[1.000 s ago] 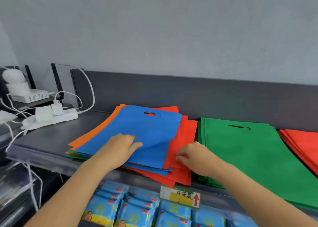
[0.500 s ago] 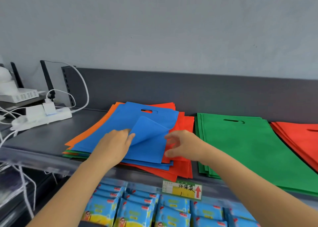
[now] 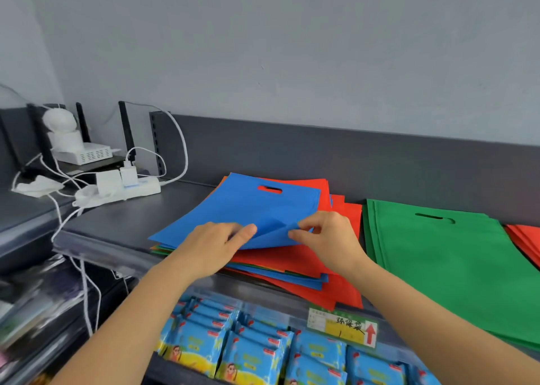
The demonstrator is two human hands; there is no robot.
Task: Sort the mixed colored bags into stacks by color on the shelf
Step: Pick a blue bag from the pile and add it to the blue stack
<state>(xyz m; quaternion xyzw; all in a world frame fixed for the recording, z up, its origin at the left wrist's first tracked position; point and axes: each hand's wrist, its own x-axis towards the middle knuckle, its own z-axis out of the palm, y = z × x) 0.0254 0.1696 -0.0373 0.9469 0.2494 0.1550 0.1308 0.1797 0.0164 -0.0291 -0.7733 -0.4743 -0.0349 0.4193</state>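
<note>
A blue bag (image 3: pixel 233 209) lies on top of a mixed pile (image 3: pixel 295 270) of red, blue, orange and green bags on the grey shelf (image 3: pixel 117 227). Its near right corner is folded up. My left hand (image 3: pixel 213 247) rests on the blue bag beside the fold, its fingertips against the raised corner. My right hand (image 3: pixel 327 238) pinches that raised corner between thumb and fingers. To the right lies a stack of green bags (image 3: pixel 455 267), and a stack of red bags (image 3: pixel 526 241) shows at the far right edge.
A white power strip (image 3: pixel 122 191) with plugs and cables, a white router (image 3: pixel 84 153) and a white camera (image 3: pixel 58 121) stand at the back left. The lower shelf holds several blue wipe packs (image 3: pixel 257 352). A price label (image 3: pixel 342 326) hangs on the shelf's front edge.
My right hand moved left from the red bags onto the blue bag's lifted corner and now pinches it. The corner has folded up further. The view shifted slightly.
</note>
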